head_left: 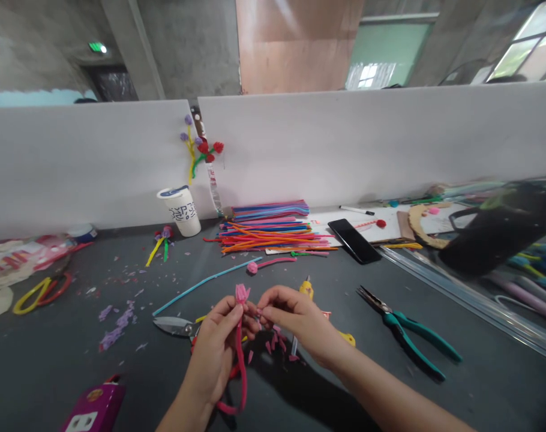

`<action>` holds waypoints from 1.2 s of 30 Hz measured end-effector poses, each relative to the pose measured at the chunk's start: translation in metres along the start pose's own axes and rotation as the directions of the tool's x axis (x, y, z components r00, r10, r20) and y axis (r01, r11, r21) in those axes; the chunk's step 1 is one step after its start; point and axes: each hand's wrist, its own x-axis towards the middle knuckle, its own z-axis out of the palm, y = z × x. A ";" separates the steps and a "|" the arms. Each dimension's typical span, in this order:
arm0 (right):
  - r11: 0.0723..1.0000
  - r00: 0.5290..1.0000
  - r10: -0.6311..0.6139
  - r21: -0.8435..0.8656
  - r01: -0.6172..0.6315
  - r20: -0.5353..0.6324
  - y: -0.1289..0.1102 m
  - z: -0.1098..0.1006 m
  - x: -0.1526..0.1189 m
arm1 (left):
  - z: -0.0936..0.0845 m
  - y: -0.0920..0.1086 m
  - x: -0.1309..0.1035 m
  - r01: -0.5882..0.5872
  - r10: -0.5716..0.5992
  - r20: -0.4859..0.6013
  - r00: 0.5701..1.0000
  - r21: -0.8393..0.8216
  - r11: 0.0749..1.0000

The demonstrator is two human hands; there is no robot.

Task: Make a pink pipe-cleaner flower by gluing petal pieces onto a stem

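Observation:
Between thumb and fingers, my left hand (212, 345) pinches a pink pipe-cleaner flower (242, 293) just below its tufted head. Its pink stem (243, 378) loops down past the wrist. Close beside the flower, my right hand (295, 318) has thumb and forefinger pressed together; what they hold, if anything, is too small to name. Beneath the hands lie cut pink bits (275, 343) and a pair of shears (176, 326), partly hidden by my left hand. A yellow-handled tool (306, 288) is mostly covered by my right hand.
Needle-nose pliers (408, 330) lie at right, near a phone (354, 241) and a black jug (498, 228). Bundled pipe cleaners (273, 234) and a paper cup (180, 211) stand behind. Scissors (41, 294), purple scraps (119, 327) and a purple socket block (95, 408) are left.

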 end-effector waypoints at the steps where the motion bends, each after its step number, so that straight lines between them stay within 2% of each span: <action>1: 0.999 1.000 0.004 0.036 -0.003 -0.020 0.001 0.002 0.000 | 0.001 0.000 -0.001 0.008 -0.008 0.001 1.000 -0.017 1.000; 6: 0.993 0.998 0.028 0.120 -0.022 -0.054 0.005 0.006 0.001 | 0.004 0.003 -0.002 0.036 -0.037 -0.012 0.999 -0.069 0.997; 13: 0.994 0.999 0.020 0.104 -0.017 -0.025 -0.002 0.001 0.000 | 0.002 0.008 -0.004 0.036 -0.036 -0.003 0.999 -0.093 0.995; 18: 1.000 0.989 -0.003 -0.009 0.002 -0.148 -0.001 -0.007 0.000 | 0.001 0.011 -0.004 0.018 -0.017 0.014 1.000 -0.073 0.997; 20: 1.000 0.993 -0.008 -0.030 0.005 -0.114 -0.003 -0.007 -0.001 | 0.001 0.010 -0.005 0.015 -0.013 0.033 0.999 -0.060 0.998; 24: 0.999 0.998 0.034 0.012 -0.035 0.043 -0.006 -0.001 -0.005 | 0.002 0.007 -0.007 0.036 -0.033 0.068 0.997 -0.039 0.999; 26: 0.999 0.997 0.043 0.025 -0.045 0.069 -0.006 0.001 -0.007 | 0.002 0.006 -0.007 0.041 -0.039 0.078 0.996 -0.029 0.999; 33: 0.999 1.000 0.004 -0.050 -0.004 -0.002 -0.013 -0.004 -0.009 | -0.001 0.009 -0.008 0.014 -0.013 0.047 0.999 -0.010 1.000; 36: 0.998 0.999 0.021 -0.051 -0.023 -0.044 -0.018 -0.007 -0.009 | 0.000 0.009 -0.010 0.024 -0.023 0.046 0.999 -0.003 1.000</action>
